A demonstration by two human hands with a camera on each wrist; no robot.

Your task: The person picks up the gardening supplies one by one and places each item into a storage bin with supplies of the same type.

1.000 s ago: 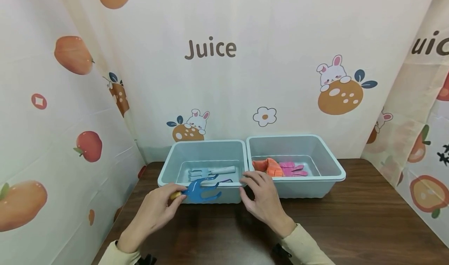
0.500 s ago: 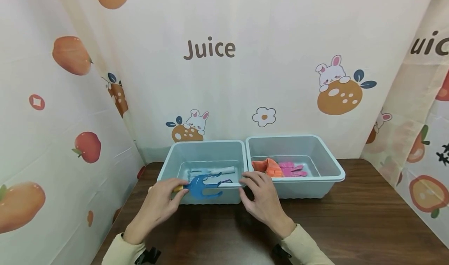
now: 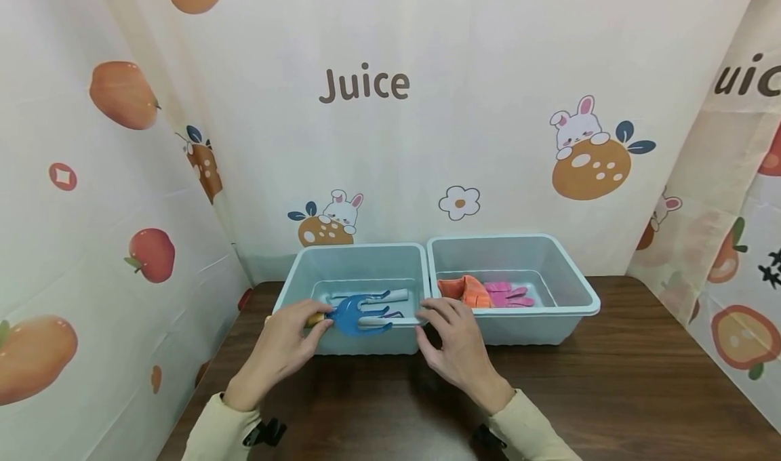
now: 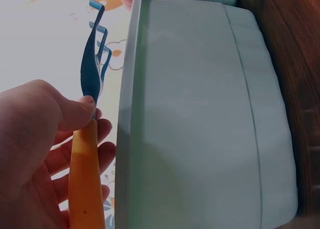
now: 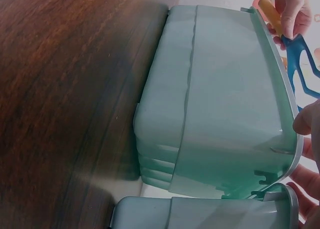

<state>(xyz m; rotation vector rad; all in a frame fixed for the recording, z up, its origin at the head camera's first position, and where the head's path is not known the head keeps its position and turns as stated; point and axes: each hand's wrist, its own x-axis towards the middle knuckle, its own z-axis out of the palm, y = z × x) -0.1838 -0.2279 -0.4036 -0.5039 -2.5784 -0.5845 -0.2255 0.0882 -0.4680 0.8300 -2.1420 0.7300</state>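
Note:
My left hand (image 3: 281, 339) grips a blue three-pronged hand rake (image 3: 354, 316) by its orange-yellow handle (image 4: 86, 179). In the head view the rake's head overlaps the front rim of the left light-blue bin (image 3: 378, 342), its prongs pointing right. The left wrist view has the handle between thumb and fingers, beside the rim. At that bin's front right corner my right hand (image 3: 454, 342) holds the rim, thumb (image 5: 303, 123) on the outer side and fingers over the edge. Inside lie a pale-handled tool (image 3: 390, 296) and a small purple piece (image 3: 393, 314), partly hidden behind the rake.
A second light-blue bin (image 3: 518, 329) stands right beside the first. It contains an orange cloth item (image 3: 466, 291) and a pink glove (image 3: 509, 295). Both bins rest on a dark wooden table (image 3: 610, 379), with a printed curtain (image 3: 488, 108) behind.
The rake in my left hand has shifted slightly right and up over the bin's front rim, and its head has turned a little. My right hand has stayed at the corner.

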